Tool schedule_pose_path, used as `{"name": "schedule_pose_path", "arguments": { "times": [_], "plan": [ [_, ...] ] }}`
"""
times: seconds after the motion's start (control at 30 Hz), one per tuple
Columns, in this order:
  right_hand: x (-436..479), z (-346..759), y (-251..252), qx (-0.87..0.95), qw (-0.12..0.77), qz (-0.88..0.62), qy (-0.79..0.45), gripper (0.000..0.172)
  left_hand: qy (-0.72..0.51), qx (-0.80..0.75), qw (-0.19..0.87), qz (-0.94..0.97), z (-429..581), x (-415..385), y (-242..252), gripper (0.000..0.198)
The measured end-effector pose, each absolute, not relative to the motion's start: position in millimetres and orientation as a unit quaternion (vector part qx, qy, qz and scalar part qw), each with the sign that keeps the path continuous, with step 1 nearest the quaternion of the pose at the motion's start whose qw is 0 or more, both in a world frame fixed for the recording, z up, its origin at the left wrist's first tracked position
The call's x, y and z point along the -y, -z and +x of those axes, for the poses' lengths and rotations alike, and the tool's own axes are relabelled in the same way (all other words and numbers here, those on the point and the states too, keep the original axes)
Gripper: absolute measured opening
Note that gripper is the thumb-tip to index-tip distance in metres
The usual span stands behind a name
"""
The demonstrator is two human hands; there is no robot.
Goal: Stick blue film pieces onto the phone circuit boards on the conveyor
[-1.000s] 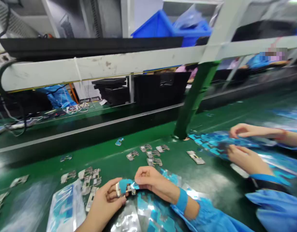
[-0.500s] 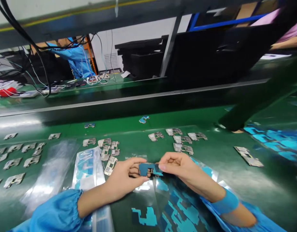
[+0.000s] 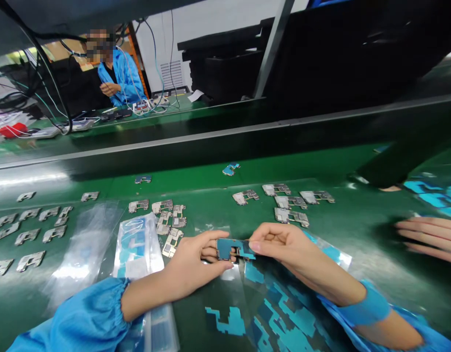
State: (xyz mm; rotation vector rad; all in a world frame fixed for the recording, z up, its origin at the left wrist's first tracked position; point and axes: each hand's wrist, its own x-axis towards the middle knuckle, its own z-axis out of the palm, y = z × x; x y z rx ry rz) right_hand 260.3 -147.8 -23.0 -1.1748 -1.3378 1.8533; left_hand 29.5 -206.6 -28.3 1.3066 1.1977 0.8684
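Note:
A small phone circuit board (image 3: 225, 249) with a dark-blue face is held up between my two hands. My left hand (image 3: 194, 256) grips its left end, thumb below and fingers above and behind. At the right end, the thumb and index finger of my right hand (image 3: 280, 244) pinch the board's corner, where a lighter blue piece shows. Under my right forearm and wrist lie several cut blue film pieces (image 3: 289, 327) on clear sheets. One separate blue film piece (image 3: 233, 322) is on the table just below my hands.
Bare metallic circuit boards (image 3: 291, 216) lie in groups left and right. Clear plastic bags (image 3: 82, 249) and a bag of blue films (image 3: 135, 244) are at left. Another person's hand (image 3: 431, 237) rests at right. A dark post (image 3: 401, 161) stands behind it. A blue-sleeved person (image 3: 126, 78) is beyond.
Another person's hand has come in from the right, where a loose circuit board lay; that board no longer shows. The view has shifted slightly. My hands keep the same hold on the board.

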Motion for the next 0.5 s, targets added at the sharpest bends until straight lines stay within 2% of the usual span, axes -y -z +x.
{"name": "schedule_pose_path", "arguments": {
  "times": [0.5],
  "plan": [
    [146.5, 261.2, 31.5, 0.485, 0.275, -0.431, -0.709, 0.028, -0.379, -0.487, 0.535, 0.578, 28.0, 208.3, 32.0, 0.048]
  ]
}}
